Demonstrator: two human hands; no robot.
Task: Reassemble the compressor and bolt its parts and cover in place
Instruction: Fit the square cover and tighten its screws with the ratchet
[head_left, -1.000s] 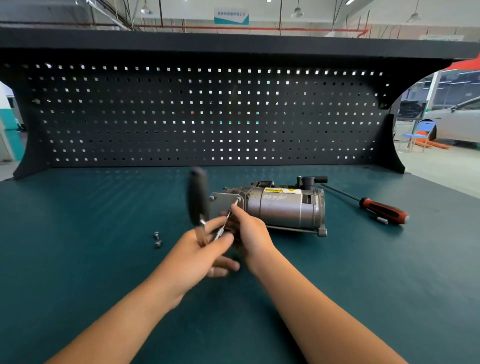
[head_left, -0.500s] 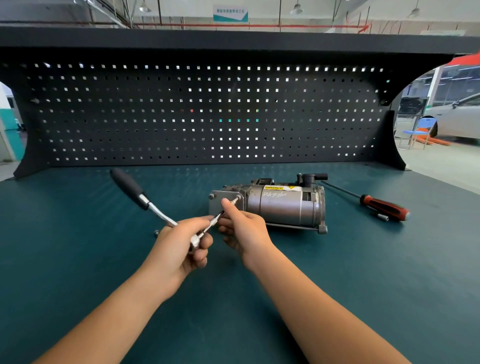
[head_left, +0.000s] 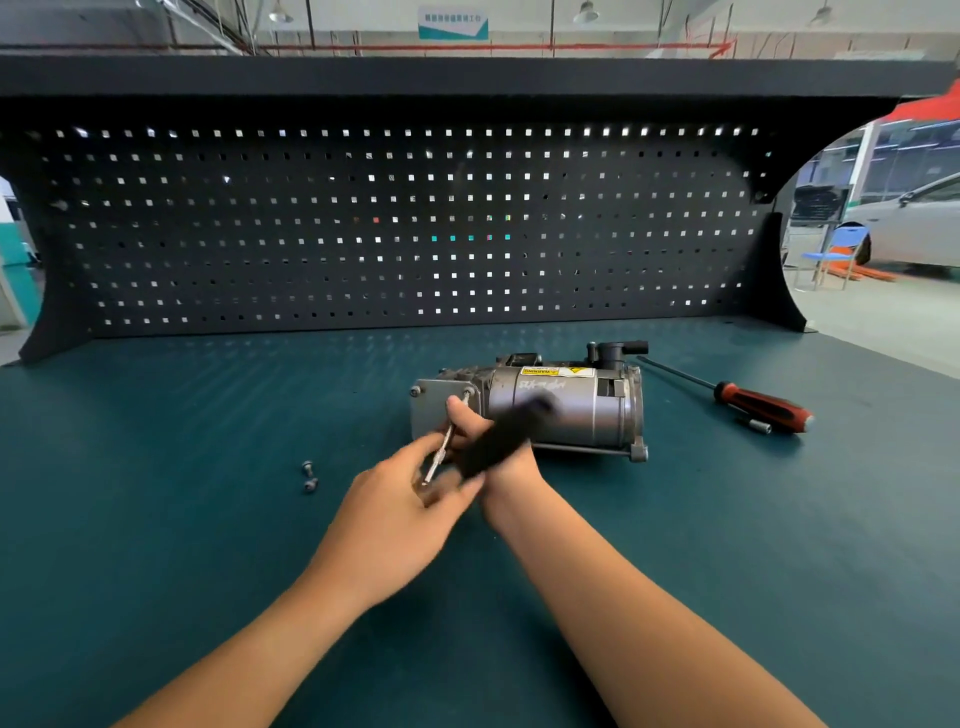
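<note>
The compressor (head_left: 561, 410) lies mid-bench (head_left: 156, 545), its end cover (head_left: 430, 415) facing left. The left grip (head_left: 395, 512) is closed round a ratchet wrench (head_left: 501, 439), whose handle is blurred. The right grip (head_left: 470, 422) seemingly pinches the wrench's extension bar (head_left: 441, 456) at the cover. Loose bolts (head_left: 309, 475) lie left.

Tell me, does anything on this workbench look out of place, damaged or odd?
Nothing looks damaged. Two small loose silver bolts lie on the teal bench top, left of the grey metal compressor, not yet fitted. The black-handled ratchet is merely motion-blurred.
</note>
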